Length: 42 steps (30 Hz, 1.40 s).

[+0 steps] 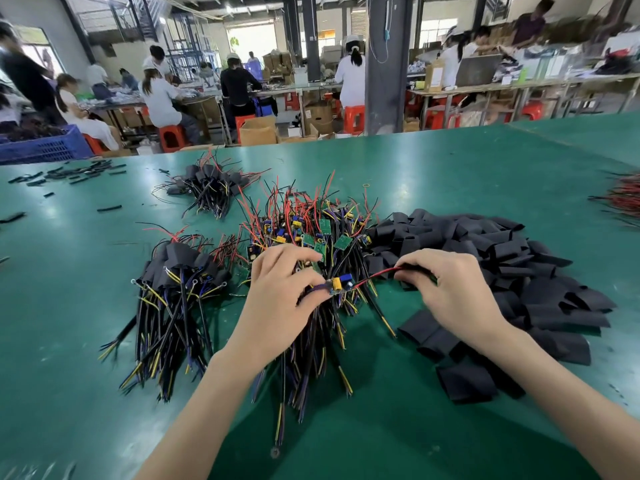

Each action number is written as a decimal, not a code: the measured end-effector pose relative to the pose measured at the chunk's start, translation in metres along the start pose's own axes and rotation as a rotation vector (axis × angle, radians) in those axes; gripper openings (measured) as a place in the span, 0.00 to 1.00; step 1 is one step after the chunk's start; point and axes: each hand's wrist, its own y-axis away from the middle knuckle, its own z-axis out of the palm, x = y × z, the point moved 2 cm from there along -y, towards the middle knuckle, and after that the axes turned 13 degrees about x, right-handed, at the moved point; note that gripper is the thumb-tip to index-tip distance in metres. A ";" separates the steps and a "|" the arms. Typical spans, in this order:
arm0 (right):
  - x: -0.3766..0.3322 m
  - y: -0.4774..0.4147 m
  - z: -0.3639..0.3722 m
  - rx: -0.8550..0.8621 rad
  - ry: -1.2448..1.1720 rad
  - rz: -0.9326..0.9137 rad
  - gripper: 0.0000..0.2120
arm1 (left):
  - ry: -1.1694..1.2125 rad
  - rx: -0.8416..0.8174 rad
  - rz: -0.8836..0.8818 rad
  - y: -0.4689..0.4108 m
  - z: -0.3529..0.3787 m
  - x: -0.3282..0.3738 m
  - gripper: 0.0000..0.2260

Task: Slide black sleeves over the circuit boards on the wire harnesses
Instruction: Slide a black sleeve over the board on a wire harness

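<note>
Left hand (pixel 280 296): grip pinched on end of small circuit board with yellow component (pixel 337 285), held over heap of bare multicoloured wire harnesses (pixel 311 223) | Right hand (pixel 450 289): grip pinched on board's thin red lead wire (pixel 377 273), beside pile of flat black sleeves (pixel 502 244) | Bundle of sleeved harnesses (pixel 180 268): lies left of hands on green desk (pixel 415 168).

Only one view is given, worn on the person's head (a wide-angle one, so the table's far edge is bowed). It is aimed forward and down over the green table (pixel 86 306), seen from close above. The left hand (pixel 280 292) and right hand (pixel 450 289) are caught mid-frame, with other tables (pixel 540 85) far behind.
</note>
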 end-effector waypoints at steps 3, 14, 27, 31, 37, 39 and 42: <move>0.002 0.000 0.001 -0.074 0.053 -0.033 0.06 | 0.110 -0.025 -0.046 -0.002 -0.001 0.002 0.05; 0.006 0.005 0.006 -0.263 0.220 -0.176 0.18 | 0.203 -0.248 -0.050 0.005 0.007 0.010 0.06; 0.000 0.009 0.013 -0.269 -0.001 -0.143 0.18 | 0.125 -0.012 -0.096 0.006 0.009 0.020 0.11; -0.005 0.011 0.015 -0.251 -0.032 -0.135 0.17 | 0.128 0.030 -0.104 0.006 0.011 0.022 0.13; -0.006 0.011 0.015 -0.254 -0.021 -0.111 0.16 | 0.135 0.010 -0.132 0.006 0.011 0.021 0.13; -0.007 0.011 0.014 -0.242 -0.065 -0.066 0.15 | 0.132 0.003 -0.133 0.007 0.012 0.020 0.11; -0.006 0.011 0.015 -0.236 -0.120 0.010 0.15 | 0.133 -0.002 -0.132 0.008 0.013 0.019 0.08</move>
